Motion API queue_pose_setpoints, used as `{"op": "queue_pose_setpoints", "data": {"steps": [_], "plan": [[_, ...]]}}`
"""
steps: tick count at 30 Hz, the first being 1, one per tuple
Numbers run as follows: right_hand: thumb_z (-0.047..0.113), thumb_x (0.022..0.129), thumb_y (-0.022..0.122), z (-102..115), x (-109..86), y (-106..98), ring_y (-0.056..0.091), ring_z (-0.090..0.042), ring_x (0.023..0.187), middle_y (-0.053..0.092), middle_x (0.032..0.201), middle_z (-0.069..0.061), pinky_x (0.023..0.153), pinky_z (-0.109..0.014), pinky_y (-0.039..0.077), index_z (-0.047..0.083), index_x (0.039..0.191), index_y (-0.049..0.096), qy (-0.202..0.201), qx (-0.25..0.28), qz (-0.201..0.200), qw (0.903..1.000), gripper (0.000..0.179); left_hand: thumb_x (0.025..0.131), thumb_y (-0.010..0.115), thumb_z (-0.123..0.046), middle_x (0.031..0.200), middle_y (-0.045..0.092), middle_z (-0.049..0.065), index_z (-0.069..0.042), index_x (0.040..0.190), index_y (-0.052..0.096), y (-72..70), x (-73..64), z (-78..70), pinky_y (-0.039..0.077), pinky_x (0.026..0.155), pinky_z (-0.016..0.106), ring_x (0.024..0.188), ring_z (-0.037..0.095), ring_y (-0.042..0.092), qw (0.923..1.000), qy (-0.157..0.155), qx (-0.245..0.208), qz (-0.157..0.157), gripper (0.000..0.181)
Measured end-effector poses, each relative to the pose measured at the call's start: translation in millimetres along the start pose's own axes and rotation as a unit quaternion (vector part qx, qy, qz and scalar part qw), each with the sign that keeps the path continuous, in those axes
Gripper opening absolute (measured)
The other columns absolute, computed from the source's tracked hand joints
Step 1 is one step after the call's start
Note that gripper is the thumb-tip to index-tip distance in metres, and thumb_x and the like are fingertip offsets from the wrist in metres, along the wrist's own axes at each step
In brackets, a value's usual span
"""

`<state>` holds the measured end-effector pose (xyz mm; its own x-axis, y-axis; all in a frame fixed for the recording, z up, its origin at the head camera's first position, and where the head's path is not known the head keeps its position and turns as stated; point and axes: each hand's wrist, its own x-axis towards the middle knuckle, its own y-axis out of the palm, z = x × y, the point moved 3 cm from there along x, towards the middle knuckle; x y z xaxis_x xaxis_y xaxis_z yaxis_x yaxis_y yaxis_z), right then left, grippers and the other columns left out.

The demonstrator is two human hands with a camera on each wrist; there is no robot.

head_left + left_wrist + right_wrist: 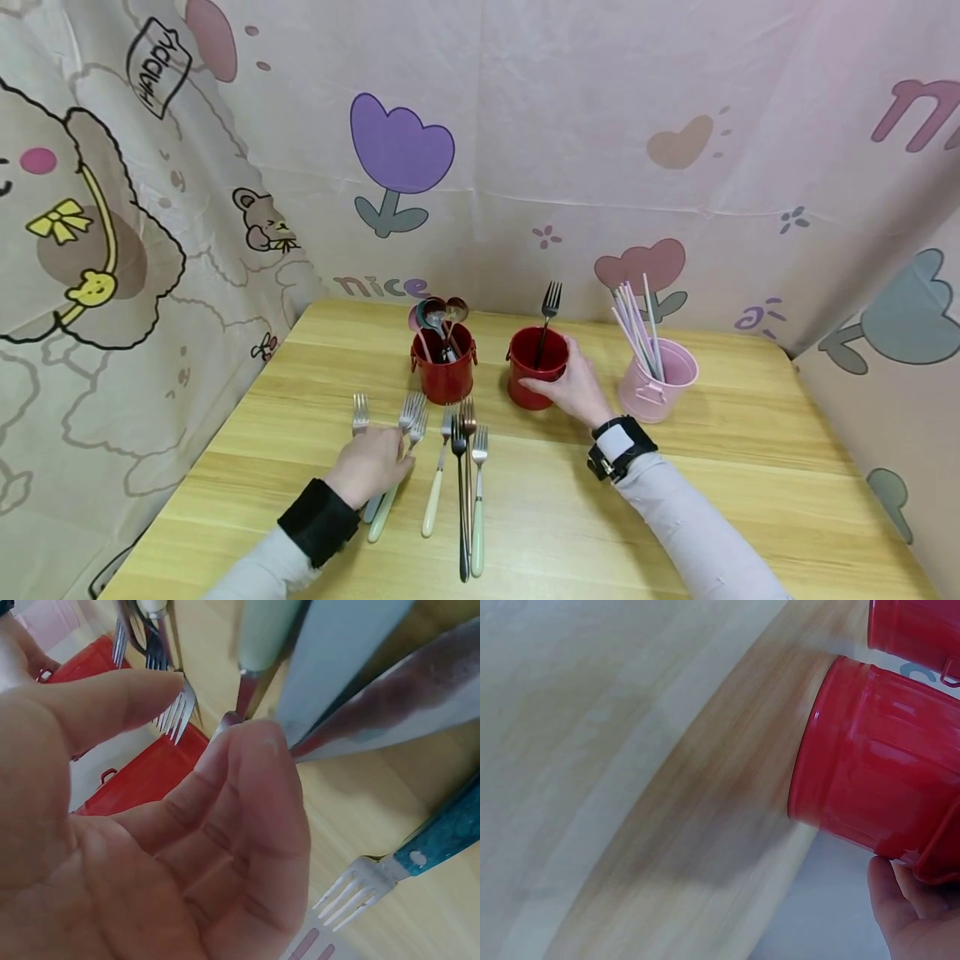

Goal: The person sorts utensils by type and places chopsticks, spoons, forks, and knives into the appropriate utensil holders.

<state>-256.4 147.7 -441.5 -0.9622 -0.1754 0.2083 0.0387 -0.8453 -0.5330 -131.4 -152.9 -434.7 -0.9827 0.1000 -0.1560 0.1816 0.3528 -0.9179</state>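
My left hand (369,465) is over forks on the left of the table. In the left wrist view its fingers are bent and the thumb stands apart; fingertips meet the end of a pale blue handle (330,667). Beside that lies a pale green handle (262,637), and a teal-handled fork (442,836) lies apart. My right hand (577,390) holds a red bucket (529,393) by its side, thumb in front and fingers behind the rim. A black fork (551,302) stands in this bucket, tines up.
A second red bucket (447,383) holds several spoons (435,317). At the right, a pink bucket (648,404) contains pale sticks (637,329). Between my hands lie a cream-handled fork (432,504), a black fork (461,500), a copper fork (469,423) and a mint-handled fork (478,529).
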Motion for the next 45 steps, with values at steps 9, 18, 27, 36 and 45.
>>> {"op": "queue_pose_setpoints", "data": {"steps": [9, 18, 27, 36, 45], "plan": [[0.025, 0.074, 0.091, -3, -0.1, 0, 0.058, -0.033, 0.128, 0.058, 0.139, -0.017, 0.109, -0.049, 0.049, 0.004, 0.147, 0.036, -0.004, 0.0, -0.005, 1.0, 0.094, 0.087, 0.073, -0.012, 0.057, 0.041, -0.004, -0.012, 0.066, 0.051, 6.3, -1.0, 2.2, 0.032, 0.047, 0.024, 0.049, 0.012, 0.044, 0.9997, 0.0, 0.021, 0.012, 0.03], [0.025, 0.075, 0.091, -4, 0.2, 0, 0.058, -0.033, 0.129, 0.058, 0.14, -0.016, 0.109, -0.049, 0.049, 0.005, 0.148, 0.035, -0.002, -0.002, -0.001, 1.0, 0.094, 0.087, 0.069, -0.011, 0.059, 0.04, -0.002, -0.012, 0.063, 0.05, 9.8, 2.7, 1.2, 0.032, 0.046, 0.025, 0.05, 0.015, 0.044, 0.998, -0.022, 0.054, 0.025, 0.03], [0.026, 0.075, 0.091, -3, 0.3, 1, 0.058, -0.033, 0.129, 0.058, 0.14, -0.016, 0.109, -0.049, 0.049, 0.006, 0.148, 0.036, -0.002, 0.0, -0.002, 1.0, 0.093, 0.083, 0.074, -0.018, 0.057, 0.037, -0.003, -0.014, 0.06, 0.047, 10.2, 4.8, 1.6, 0.029, 0.046, 0.026, 0.049, 0.015, 0.043, 0.9977, -0.042, 0.049, 0.023, 0.036], [0.025, 0.075, 0.09, -2, 0.5, 1, 0.057, -0.032, 0.131, 0.057, 0.141, -0.016, 0.11, -0.049, 0.048, 0.006, 0.149, 0.036, -0.002, 0.007, -0.005, 1.0, 0.094, 0.083, 0.07, -0.011, 0.056, 0.036, -0.005, -0.017, 0.057, 0.045, 1.3, 2.6, 3.3, 0.026, 0.048, 0.026, 0.05, 0.013, 0.04, 0.9996, -0.022, 0.006, -0.015, 0.036], [0.025, 0.075, 0.091, -2, -0.4, 1, 0.056, -0.032, 0.131, 0.057, 0.141, -0.016, 0.11, -0.048, 0.047, 0.006, 0.149, 0.035, 0.0, 0.002, -0.004, 1.0, 0.094, 0.09, 0.068, -0.008, 0.066, 0.056, -0.001, -0.009, 0.081, 0.066, -10.5, 0.0, 1.7, 0.036, 0.052, 0.026, 0.056, 0.013, 0.049, 0.997, 0.007, -0.051, -0.058, 0.009]]}}
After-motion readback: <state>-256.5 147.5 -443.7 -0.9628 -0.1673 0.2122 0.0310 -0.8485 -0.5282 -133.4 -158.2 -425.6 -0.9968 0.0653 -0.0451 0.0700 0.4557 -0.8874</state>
